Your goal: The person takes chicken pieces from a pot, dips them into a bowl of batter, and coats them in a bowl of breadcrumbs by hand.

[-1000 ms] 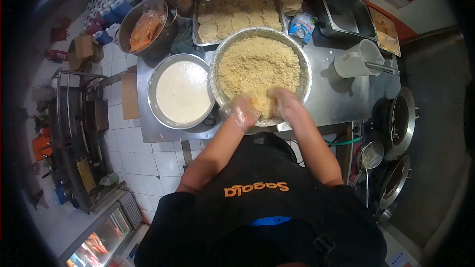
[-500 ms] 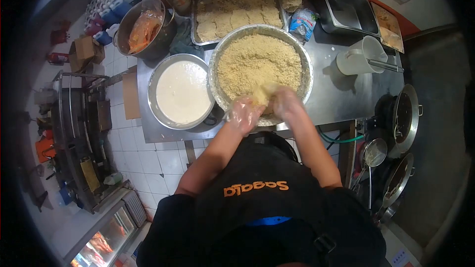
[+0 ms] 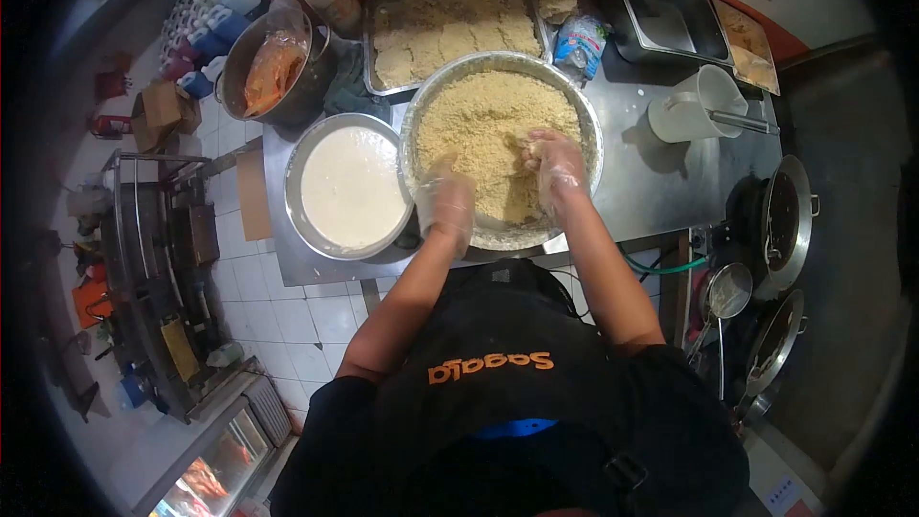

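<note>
A wide metal bowl (image 3: 595, 148) holds a heap of pale yellow crumbs (image 3: 498, 110). Both hands wear clear plastic gloves and work inside this bowl. My left hand (image 3: 448, 201) is at the near left of the heap, smeared by motion, with its fingertips down in the crumbs. On the right side, my right hand (image 3: 557, 168) has its fingers bent and apart over the crumbs, with bits stuck to them. No separate piece shows between the hands. Left of the bowl stands a round pan of creamy white batter (image 3: 352, 187).
Behind the bowl lies a tray (image 3: 378, 14) of crumb-coated pieces. A plastic bag (image 3: 580, 43), a deep steel pan (image 3: 670, 14) and a white jug (image 3: 699, 105) stand to the right. A large pot (image 3: 321, 72) is at the back left. Woks (image 3: 790, 220) sit at far right.
My hands have moved apart and farther into the bowl. The pale yellow piece that was between them at the bowl's near side is out of sight.
</note>
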Demonstrator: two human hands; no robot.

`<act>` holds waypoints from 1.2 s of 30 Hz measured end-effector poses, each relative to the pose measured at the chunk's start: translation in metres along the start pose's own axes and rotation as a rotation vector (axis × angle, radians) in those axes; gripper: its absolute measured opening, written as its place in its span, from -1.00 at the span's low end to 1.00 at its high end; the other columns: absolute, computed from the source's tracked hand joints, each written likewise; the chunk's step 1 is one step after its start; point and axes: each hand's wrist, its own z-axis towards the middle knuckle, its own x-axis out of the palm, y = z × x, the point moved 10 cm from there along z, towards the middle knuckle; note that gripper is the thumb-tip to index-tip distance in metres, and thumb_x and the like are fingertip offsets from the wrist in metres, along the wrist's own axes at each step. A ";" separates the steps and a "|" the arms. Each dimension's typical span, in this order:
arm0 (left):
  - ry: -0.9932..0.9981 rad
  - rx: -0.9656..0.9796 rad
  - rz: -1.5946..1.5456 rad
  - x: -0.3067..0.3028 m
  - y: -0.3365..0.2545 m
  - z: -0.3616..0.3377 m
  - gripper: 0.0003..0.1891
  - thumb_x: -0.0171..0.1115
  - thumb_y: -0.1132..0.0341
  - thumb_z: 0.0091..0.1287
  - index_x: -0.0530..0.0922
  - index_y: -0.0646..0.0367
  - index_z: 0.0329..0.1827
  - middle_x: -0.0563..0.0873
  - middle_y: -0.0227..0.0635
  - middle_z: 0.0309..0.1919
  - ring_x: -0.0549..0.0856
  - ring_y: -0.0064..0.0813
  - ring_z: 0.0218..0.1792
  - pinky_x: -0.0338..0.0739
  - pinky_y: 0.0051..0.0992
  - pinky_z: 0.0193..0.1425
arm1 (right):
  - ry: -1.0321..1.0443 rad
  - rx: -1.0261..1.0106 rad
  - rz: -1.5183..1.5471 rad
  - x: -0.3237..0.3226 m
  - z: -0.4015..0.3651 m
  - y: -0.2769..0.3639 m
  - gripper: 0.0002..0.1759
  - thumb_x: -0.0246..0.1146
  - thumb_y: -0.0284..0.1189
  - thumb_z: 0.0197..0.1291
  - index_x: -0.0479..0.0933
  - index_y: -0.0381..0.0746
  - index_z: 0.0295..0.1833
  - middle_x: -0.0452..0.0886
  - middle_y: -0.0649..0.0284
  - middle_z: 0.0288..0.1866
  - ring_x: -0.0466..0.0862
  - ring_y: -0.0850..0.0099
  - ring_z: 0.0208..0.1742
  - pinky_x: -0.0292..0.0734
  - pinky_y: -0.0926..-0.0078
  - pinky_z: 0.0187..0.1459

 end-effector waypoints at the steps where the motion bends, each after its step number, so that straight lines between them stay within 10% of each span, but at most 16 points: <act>1: 0.055 0.377 0.607 0.015 -0.031 -0.007 -0.45 -0.07 0.22 0.42 0.23 0.20 0.46 0.40 -0.04 0.32 0.36 -0.22 0.36 0.09 -0.36 0.51 | 0.000 0.001 -0.003 -0.002 0.000 -0.008 -0.65 0.08 -0.65 0.13 0.46 -0.36 0.07 0.62 0.10 -0.11 0.65 0.29 -0.21 0.59 0.42 -0.15; 4: 0.205 0.831 1.417 0.066 -0.032 -0.029 -0.42 0.05 0.32 0.26 0.32 0.25 0.39 0.42 0.08 0.31 0.33 -0.10 0.41 0.10 -0.28 0.53 | -0.084 -1.137 -1.435 0.071 -0.064 0.027 -0.56 0.20 -0.45 0.12 0.45 -0.35 0.14 0.64 -0.07 0.01 0.64 0.07 0.06 0.50 0.20 0.11; 5: 0.312 0.908 1.617 0.080 -0.020 -0.035 -0.40 0.13 0.37 0.15 0.40 0.27 0.34 0.45 0.13 0.29 0.32 -0.06 0.43 0.16 -0.24 0.51 | -0.082 -1.132 -1.435 0.072 -0.070 0.028 -0.56 0.20 -0.45 0.12 0.45 -0.35 0.14 0.64 -0.07 0.01 0.64 0.07 0.06 0.50 0.20 0.11; 7: 0.484 0.852 1.813 0.088 -0.004 -0.026 -0.43 0.00 0.35 0.22 0.37 0.30 0.36 0.48 0.01 0.29 0.36 -0.14 0.40 0.02 -0.25 0.57 | 0.395 -0.317 -1.638 0.059 -0.041 -0.040 -0.48 0.25 -0.36 0.07 0.44 -0.35 0.16 0.61 -0.15 0.01 0.58 -0.06 0.12 0.46 0.10 0.15; 9: 0.578 0.589 1.866 0.074 0.017 -0.016 -0.48 0.03 0.31 0.21 0.47 0.25 0.27 0.53 -0.01 0.24 0.41 -0.23 0.37 -0.03 -0.26 0.59 | 0.471 -0.266 -1.596 0.056 -0.046 -0.049 -0.44 0.28 -0.36 0.02 0.43 -0.40 0.14 0.62 -0.13 0.01 0.59 -0.05 0.12 0.47 0.12 0.15; 12: 0.219 1.284 1.766 0.083 -0.020 -0.044 -0.55 0.04 0.29 0.23 0.55 0.23 0.17 0.59 -0.07 0.19 0.45 -0.29 0.34 -0.03 -0.31 0.59 | 0.279 -0.430 -1.525 0.056 -0.035 -0.032 -0.41 0.29 -0.36 -0.01 0.41 -0.46 0.12 0.62 -0.18 -0.03 0.63 -0.02 0.06 0.49 0.11 0.11; 13: 0.216 1.279 1.766 0.089 -0.034 -0.043 -0.55 0.04 0.29 0.23 0.55 0.23 0.17 0.59 -0.07 0.19 0.45 -0.29 0.34 -0.03 -0.31 0.59 | 0.284 -0.430 -1.527 0.058 -0.030 -0.024 -0.41 0.29 -0.36 -0.01 0.41 -0.46 0.12 0.62 -0.18 -0.03 0.63 -0.02 0.06 0.49 0.11 0.11; 15: 0.827 0.408 1.991 0.067 0.024 -0.023 -0.50 0.01 0.31 0.24 0.48 0.29 0.25 0.51 -0.02 0.28 0.38 -0.26 0.40 0.03 -0.36 0.57 | 0.504 -0.282 -1.619 0.058 -0.032 -0.046 -0.46 0.27 -0.40 -0.03 0.46 -0.44 0.09 0.62 -0.20 -0.05 0.64 -0.02 0.02 0.50 0.12 0.10; 17: 0.687 0.622 1.960 0.063 0.020 -0.027 -0.51 0.01 0.33 0.24 0.49 0.33 0.23 0.51 0.01 0.27 0.40 -0.24 0.38 0.10 -0.36 0.54 | 0.483 -0.364 -1.559 0.050 -0.029 -0.051 -0.54 0.25 -0.43 -0.06 0.53 -0.42 0.02 0.63 -0.18 -0.06 0.64 -0.04 0.02 0.48 0.09 0.12; 19: 0.392 1.030 1.835 0.079 -0.026 -0.045 -0.54 0.02 0.38 0.23 0.50 0.40 0.19 0.51 0.07 0.25 0.45 -0.19 0.34 0.24 -0.37 0.47 | -0.092 -1.167 -1.519 0.059 -0.065 0.006 -0.61 0.24 -0.46 -0.05 0.58 -0.38 -0.06 0.63 -0.15 -0.04 0.63 -0.05 0.03 0.43 0.04 0.16; 20: 0.510 0.767 1.840 0.074 -0.023 -0.045 -0.55 0.03 0.39 0.22 0.51 0.39 0.18 0.54 0.07 0.23 0.50 -0.18 0.30 0.28 -0.38 0.44 | 0.240 -0.584 -1.710 0.050 -0.035 -0.028 -0.57 0.20 -0.48 -0.05 0.57 -0.35 0.01 0.62 -0.12 0.01 0.61 -0.04 0.06 0.39 0.02 0.20; 24: 0.779 0.400 2.103 0.086 -0.021 -0.051 -0.40 0.03 0.39 0.21 0.34 0.38 0.38 0.29 0.06 0.43 0.32 -0.16 0.44 0.19 -0.34 0.50 | -0.014 -0.812 -1.559 0.055 -0.047 0.016 -0.59 0.22 -0.45 -0.05 0.60 -0.29 0.00 0.65 -0.10 -0.07 0.64 0.02 0.01 0.44 0.09 0.16; 27: 0.480 0.935 1.733 0.077 -0.047 -0.061 -0.37 0.02 0.41 0.18 0.32 0.31 0.40 0.19 0.01 0.49 0.21 -0.12 0.49 0.15 -0.27 0.52 | -0.253 -0.540 -1.237 0.014 -0.034 0.025 -0.61 0.23 -0.37 0.05 0.59 -0.31 0.01 0.68 -0.04 -0.10 0.68 0.07 -0.04 0.49 0.16 0.13; 32: 0.408 0.874 1.364 0.049 -0.065 -0.064 -0.33 -0.01 0.45 0.17 0.25 0.23 0.46 0.11 -0.10 0.53 0.13 -0.07 0.52 0.08 -0.21 0.55 | -0.229 -0.312 -1.289 0.002 0.001 -0.006 -0.61 0.28 -0.35 0.00 0.60 -0.38 -0.08 0.69 -0.04 -0.25 0.70 0.03 -0.22 0.58 0.21 -0.10; 34: 0.396 0.914 1.325 0.048 -0.074 -0.072 -0.33 -0.02 0.47 0.17 0.24 0.21 0.46 0.13 -0.11 0.53 0.14 -0.06 0.51 0.07 -0.22 0.56 | -0.032 -0.105 -0.348 -0.015 0.041 -0.067 -0.60 0.35 -0.35 -0.07 0.62 -0.41 -0.15 0.69 -0.08 -0.21 0.70 0.01 -0.16 0.58 0.23 -0.11; 36: 0.432 0.943 1.232 0.047 -0.081 -0.080 -0.33 -0.03 0.51 0.16 0.27 0.17 0.45 0.15 -0.14 0.52 0.15 -0.05 0.51 0.08 -0.21 0.55 | -0.041 -0.037 -0.354 -0.011 0.040 -0.071 -0.59 0.42 -0.33 -0.13 0.61 -0.39 -0.19 0.68 -0.09 -0.25 0.69 0.06 -0.19 0.57 0.21 -0.15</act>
